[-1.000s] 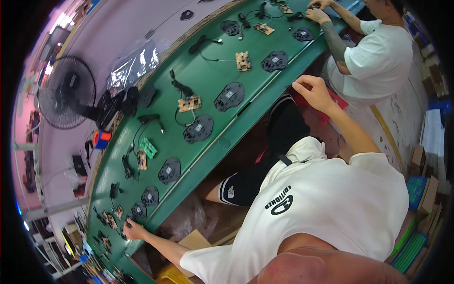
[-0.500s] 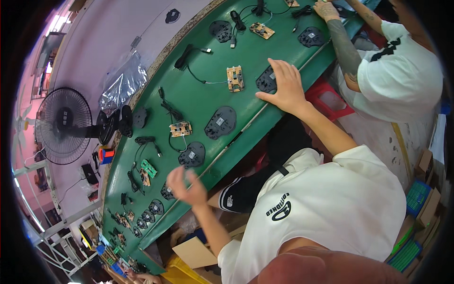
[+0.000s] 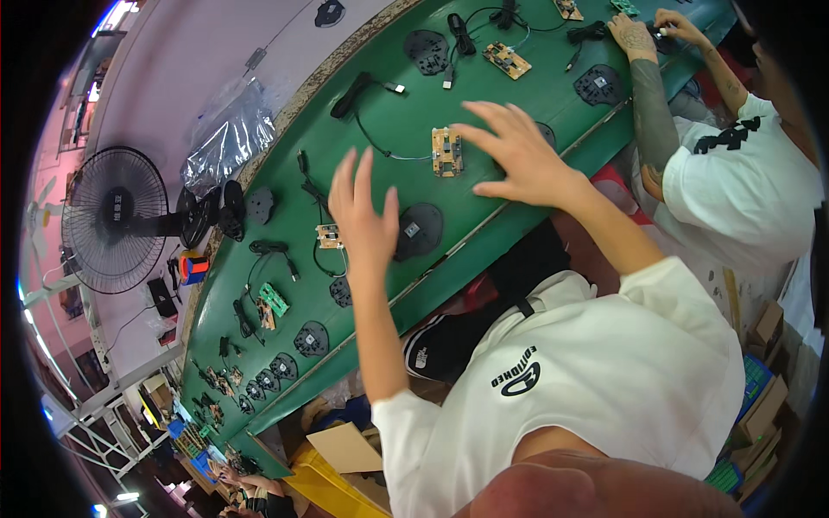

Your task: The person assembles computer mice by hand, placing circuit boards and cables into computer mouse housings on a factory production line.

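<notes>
My left hand (image 3: 363, 216) hovers open, fingers spread, over the green belt (image 3: 389, 112), between a small tan circuit board (image 3: 328, 235) and a black round shell (image 3: 420, 230). My right hand (image 3: 518, 155) is also open with its palm down, just right of a tan circuit board (image 3: 446, 151) with a black cable. It covers most of another black round shell (image 3: 547, 132). Neither hand holds anything.
Several more black shells, boards and cables lie along the belt. Another person in a white shirt (image 3: 743, 190) works at the far right, hands (image 3: 639, 34) on the belt. A black fan (image 3: 112, 216) and a plastic bag (image 3: 229, 138) stand beyond it. A yellow bin (image 3: 324, 483) is below.
My left hand has come up from the belt's far lower-left end to its middle. My right hand has moved from the belt's edge out over the shell.
</notes>
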The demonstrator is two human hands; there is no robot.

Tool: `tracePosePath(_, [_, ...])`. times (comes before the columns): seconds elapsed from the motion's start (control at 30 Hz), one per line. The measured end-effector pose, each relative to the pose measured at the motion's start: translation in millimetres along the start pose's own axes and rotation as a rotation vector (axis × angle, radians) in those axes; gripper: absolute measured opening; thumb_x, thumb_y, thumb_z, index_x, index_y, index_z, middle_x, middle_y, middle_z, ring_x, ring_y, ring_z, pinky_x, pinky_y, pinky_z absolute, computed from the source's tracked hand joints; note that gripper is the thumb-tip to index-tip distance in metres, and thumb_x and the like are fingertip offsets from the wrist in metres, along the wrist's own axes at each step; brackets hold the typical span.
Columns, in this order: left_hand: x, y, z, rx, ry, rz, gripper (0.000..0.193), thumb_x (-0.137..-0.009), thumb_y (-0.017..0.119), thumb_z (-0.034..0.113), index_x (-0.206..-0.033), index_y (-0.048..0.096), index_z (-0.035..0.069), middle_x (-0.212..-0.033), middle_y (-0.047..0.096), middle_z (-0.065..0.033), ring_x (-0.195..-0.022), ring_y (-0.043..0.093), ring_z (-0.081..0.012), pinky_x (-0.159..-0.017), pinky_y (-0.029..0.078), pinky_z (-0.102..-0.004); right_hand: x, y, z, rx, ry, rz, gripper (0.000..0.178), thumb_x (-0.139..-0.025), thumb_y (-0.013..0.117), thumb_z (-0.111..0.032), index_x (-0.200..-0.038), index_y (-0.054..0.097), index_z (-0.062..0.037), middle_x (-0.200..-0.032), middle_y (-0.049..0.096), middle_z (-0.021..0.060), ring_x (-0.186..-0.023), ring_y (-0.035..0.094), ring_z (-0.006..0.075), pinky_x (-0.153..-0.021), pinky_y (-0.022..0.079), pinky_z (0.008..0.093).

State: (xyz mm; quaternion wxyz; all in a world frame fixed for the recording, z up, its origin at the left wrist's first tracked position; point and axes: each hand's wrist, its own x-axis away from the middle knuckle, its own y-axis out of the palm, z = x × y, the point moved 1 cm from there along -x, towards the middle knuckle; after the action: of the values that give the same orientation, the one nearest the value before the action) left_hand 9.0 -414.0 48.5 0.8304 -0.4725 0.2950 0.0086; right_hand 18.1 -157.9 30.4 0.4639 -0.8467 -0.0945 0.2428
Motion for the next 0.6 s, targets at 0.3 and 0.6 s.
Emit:
tracePosePath(0.3, [-14.9,5.8,-57.0,0.09,0.251,-0.314,0.018,-0.083,0.069,0.008,-0.101,0.069,0.005,-0.087,0.068,-0.0127,-0.09,0.065,-0.0316,-0.097,0.046,-0.0434,-38.9,24.4,-8.6,0.061,-0.161,-0.387,0.051,-0.072,0.081,-0.034,-0.114,0.063,-0.0097,-0.114,0.056,0.0078,-0.115,0.049,0.0283,-0.103,0.036,0.0458])
tracePosePath(0.6, [54.5,-37.1,-39.1,0.283,-0.042,-0.12,0.014,-0.085,0.069,0.004,-0.099,0.07,0.003,-0.085,0.066,-0.0117,-0.08,0.063,-0.0301,-0.073,0.049,-0.036,-47.6,41.4,-55.3,-0.695,-0.063,-0.404,0.04,-0.084,0.07,-0.034,-0.103,0.058,-0.0013,-0.076,0.059,0.0088,-0.07,0.057,0.0197,-0.069,0.047,0.0311])
